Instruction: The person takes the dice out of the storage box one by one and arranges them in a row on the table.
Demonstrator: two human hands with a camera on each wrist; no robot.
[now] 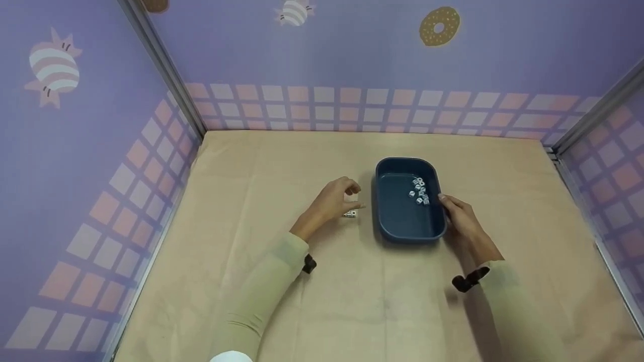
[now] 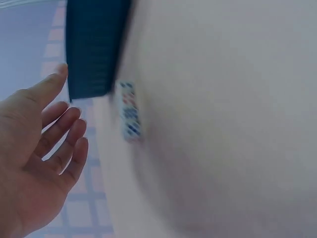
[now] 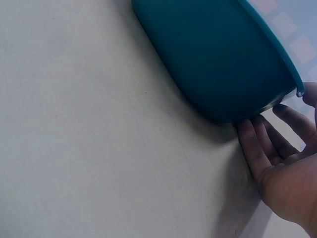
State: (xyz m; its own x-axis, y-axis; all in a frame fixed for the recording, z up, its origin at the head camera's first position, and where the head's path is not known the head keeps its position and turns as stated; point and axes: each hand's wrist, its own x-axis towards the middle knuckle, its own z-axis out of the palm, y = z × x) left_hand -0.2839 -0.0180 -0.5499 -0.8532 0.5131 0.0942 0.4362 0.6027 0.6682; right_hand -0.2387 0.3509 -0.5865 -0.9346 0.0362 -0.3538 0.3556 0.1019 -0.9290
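My left hand (image 1: 331,202) hovers left of the dark blue plastic bin (image 1: 405,221), thumb and fingers apart with nothing between them. Just beneath it on the table is a short row of white dice (image 1: 350,213), partly hidden by the hand in the head view. The left wrist view shows the row whole, its dice set end to end with blue and red dots. My right hand (image 1: 464,221) grips the bin's right side, thumb at the rim and fingers against the outer wall (image 3: 213,59). Several loose dice (image 1: 421,188) lie inside the bin toward its right wall.
A beige cloth (image 1: 302,311) covers the table. Purple panels with a pink and white check band (image 1: 352,103) enclose it at the back and both sides, with metal posts (image 1: 166,65) at the corners.
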